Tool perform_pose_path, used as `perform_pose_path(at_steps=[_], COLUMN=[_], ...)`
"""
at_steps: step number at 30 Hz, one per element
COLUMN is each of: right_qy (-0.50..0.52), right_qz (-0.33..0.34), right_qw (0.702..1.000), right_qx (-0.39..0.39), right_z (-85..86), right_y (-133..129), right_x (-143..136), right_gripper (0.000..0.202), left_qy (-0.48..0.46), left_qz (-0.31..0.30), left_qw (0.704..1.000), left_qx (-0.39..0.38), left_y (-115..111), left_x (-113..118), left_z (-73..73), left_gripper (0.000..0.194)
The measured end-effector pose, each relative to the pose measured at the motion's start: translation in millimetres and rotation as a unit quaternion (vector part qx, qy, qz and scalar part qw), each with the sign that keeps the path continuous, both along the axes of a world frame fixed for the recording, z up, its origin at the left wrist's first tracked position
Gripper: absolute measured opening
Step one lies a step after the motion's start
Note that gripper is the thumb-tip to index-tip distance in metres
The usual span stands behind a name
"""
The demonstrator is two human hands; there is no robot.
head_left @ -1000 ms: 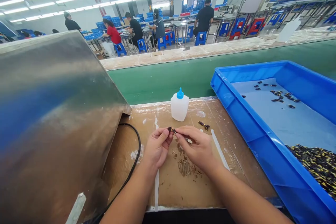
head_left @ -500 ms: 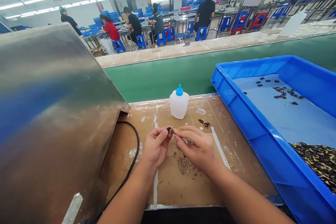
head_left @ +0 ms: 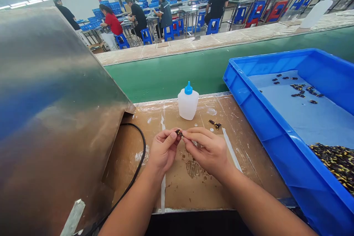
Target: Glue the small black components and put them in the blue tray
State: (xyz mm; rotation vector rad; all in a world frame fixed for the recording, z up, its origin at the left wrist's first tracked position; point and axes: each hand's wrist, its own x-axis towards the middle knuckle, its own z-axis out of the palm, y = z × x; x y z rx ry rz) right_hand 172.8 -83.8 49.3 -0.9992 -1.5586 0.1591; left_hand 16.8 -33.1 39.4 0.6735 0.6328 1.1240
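Observation:
Between the fingertips of both hands is a small black-and-yellow part (head_left: 179, 132), too small to name more exactly. My left hand (head_left: 165, 148) pinches its left end between thumb and forefinger. Thumb and forefinger of my right hand (head_left: 207, 149) close on its right end. Both hands are above the brown cardboard (head_left: 190, 199) on the bench. Just beyond them a white squeeze bottle (head_left: 188, 105) with a blue nozzle cap stands upright. A few more black-and-yellow parts (head_left: 215, 124) lie on the bench to the right of the bottle.
At the right, a blue bin (head_left: 265, 125) holds a heap of similar parts (head_left: 334, 162) and several scattered ones. A metal housing (head_left: 55, 118) fills the left, with a black cable (head_left: 144, 143) beside it. Behind the bench runs a green belt (head_left: 155, 77). Several people sit farther back.
The view has tipped down slightly, so the far room sits higher in the frame. Both hands keep their pinch on the small part, with only slight finger movement.

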Motion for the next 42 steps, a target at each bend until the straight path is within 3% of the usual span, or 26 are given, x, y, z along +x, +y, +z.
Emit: perform_pose_path(at_steps=[15,32,42], right_qy=[-0.046,-0.002,-0.016], right_qz=[-0.011,0.012,-0.003], right_qw=[0.999,1.0,1.0], right_qx=[0.016,0.003,0.016], right_z=[0.3,0.0,0.4], right_y=[0,-2,-2], right_x=[5,7,6], right_gripper=[0.022,0.023,0.023], left_qy=[0.024,0.065,0.152], left_qz=[0.01,0.03,0.079], left_qw=[1.0,0.995,0.968], left_qx=[0.013,0.063,0.185], left_y=[-2,-4,-8], left_x=[2,1,-3], left_z=[1.0,5.1,-7.6], left_gripper=[0.029,0.028,0.011])
